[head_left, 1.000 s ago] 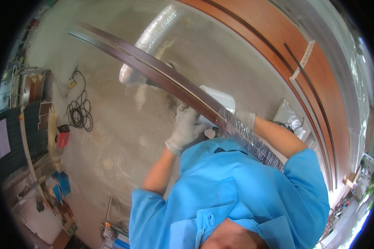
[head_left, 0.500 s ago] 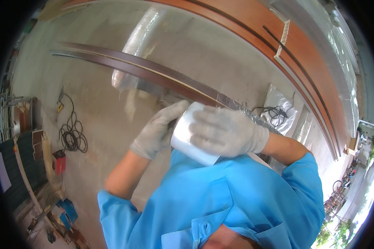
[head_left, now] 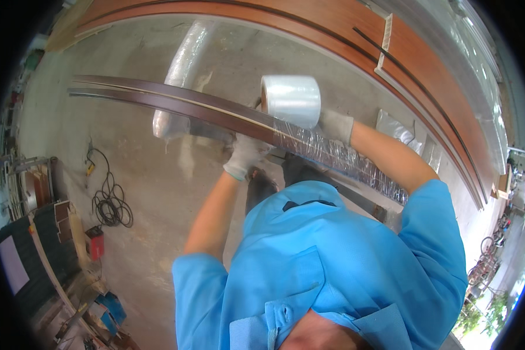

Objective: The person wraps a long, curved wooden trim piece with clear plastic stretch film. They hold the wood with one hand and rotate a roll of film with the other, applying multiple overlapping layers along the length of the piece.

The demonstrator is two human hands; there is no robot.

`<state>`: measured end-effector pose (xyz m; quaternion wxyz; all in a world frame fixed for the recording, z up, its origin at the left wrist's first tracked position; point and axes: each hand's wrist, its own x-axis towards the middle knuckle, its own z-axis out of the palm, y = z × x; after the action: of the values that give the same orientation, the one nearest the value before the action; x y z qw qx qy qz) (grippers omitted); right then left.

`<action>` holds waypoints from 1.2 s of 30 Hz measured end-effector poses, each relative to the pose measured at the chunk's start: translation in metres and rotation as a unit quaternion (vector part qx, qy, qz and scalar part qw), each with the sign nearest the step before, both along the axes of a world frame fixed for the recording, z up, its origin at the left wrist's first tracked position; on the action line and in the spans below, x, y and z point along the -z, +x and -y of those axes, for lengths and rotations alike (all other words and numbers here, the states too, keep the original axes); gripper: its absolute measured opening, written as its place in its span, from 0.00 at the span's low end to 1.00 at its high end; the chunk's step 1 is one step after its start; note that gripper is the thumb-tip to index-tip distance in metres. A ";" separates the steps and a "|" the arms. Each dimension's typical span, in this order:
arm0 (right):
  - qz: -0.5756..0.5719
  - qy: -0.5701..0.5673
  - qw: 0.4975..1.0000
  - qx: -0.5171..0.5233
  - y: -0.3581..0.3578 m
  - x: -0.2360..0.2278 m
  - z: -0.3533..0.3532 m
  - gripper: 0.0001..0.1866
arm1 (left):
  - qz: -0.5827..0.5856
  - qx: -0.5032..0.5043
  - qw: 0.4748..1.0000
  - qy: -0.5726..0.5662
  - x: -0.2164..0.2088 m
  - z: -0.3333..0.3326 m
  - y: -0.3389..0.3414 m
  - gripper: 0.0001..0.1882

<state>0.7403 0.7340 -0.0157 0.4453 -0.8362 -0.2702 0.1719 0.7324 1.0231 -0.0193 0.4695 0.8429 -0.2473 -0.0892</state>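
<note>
My right hand (head_left: 336, 125), in a pale work glove, holds a roll of clear stretch film (head_left: 291, 100) by its right end, just beyond the long brown strips (head_left: 216, 115). Most of its fingers are behind the roll and the strips. Clear film (head_left: 332, 149) is wound round the strips' right-hand stretch, while their left stretch is bare. My left hand (head_left: 248, 154), gloved too, is at the near edge of the strips, left of the wrapped part. Its fingers go out of sight under them, so their grip cannot be made out.
A film-wrapped bundle (head_left: 184, 64) lies crosswise under the strips at the left. Long orange-brown panels (head_left: 309, 20) curve along the far side. A coiled black cable (head_left: 112, 204) and a red box (head_left: 95, 242) are on the floor at left. Silvery sheeting (head_left: 394, 129) lies at right.
The film roll has gone from against my chest to beyond the strips, with my right hand at its end. My left hand has left the roll and moved down to the strips' near edge.
</note>
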 end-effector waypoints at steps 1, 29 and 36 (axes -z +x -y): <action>-0.057 -0.071 0.996 0.016 -0.005 -0.006 0.000 0.23 | 0.063 -0.004 0.998 -0.007 -0.004 0.002 0.001 0.29; -0.287 0.451 0.808 0.250 0.036 -0.095 -0.046 0.18 | -0.155 -0.047 0.981 -0.106 -0.068 -0.069 0.002 0.24; -0.475 0.271 0.781 0.300 0.015 -0.014 -0.055 0.26 | 0.062 -0.013 0.993 -0.096 -0.019 -0.025 0.010 0.32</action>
<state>0.7550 0.7885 -0.0017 0.7548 -0.5320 0.2046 0.3247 0.7426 1.0481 -0.0003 0.5331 0.8009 -0.2725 -0.0068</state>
